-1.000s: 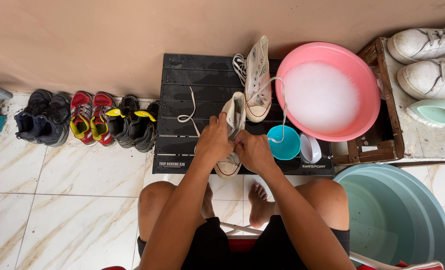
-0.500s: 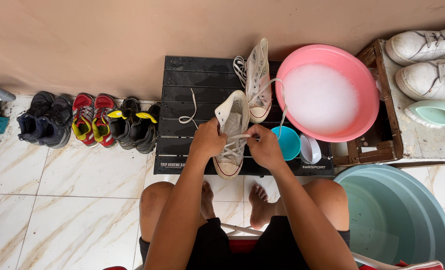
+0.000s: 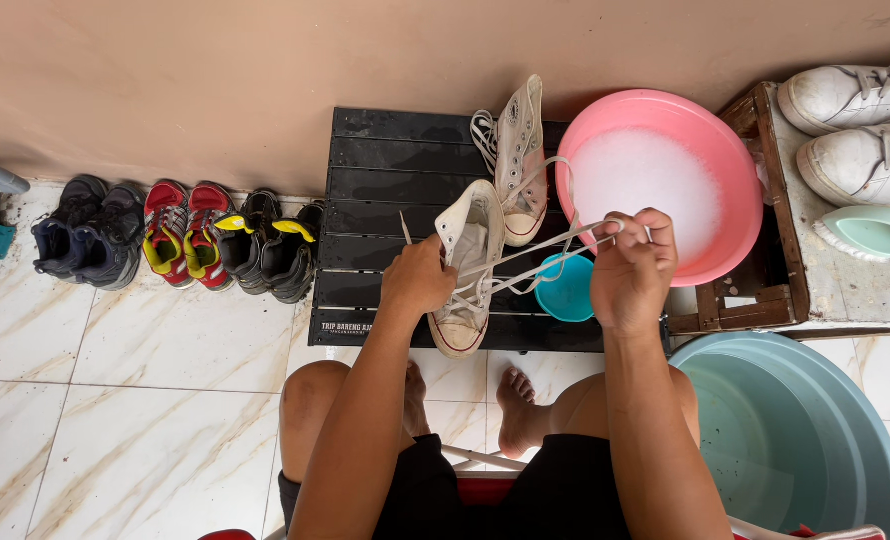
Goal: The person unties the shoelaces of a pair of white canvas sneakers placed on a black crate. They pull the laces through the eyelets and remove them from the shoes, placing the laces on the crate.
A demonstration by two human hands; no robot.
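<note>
The tiled floor [image 3: 145, 400] carries a black slatted mat [image 3: 385, 190], 6 shoes [image 3: 180, 240] left, a teal tub [image 3: 805, 440] near right.

A black slatted mat [image 3: 405, 175] lies on pale marble-look floor tiles [image 3: 115, 420] against a tan wall [image 3: 265, 70]. Left of it stand three pairs of shoes in a row — dark navy [image 3: 85, 232], red and yellow [image 3: 187, 232], black and yellow [image 3: 273, 245]. A pink basin [image 3: 710, 150] of suds sits to the right, just beside a small blue cup [image 3: 568, 293]. Two white sneakers [image 3: 860, 130] and a mint bowl [image 3: 870, 232] rest on a wooden crate [image 3: 755, 300] — below it, a large teal tub [image 3: 815, 440]
</note>
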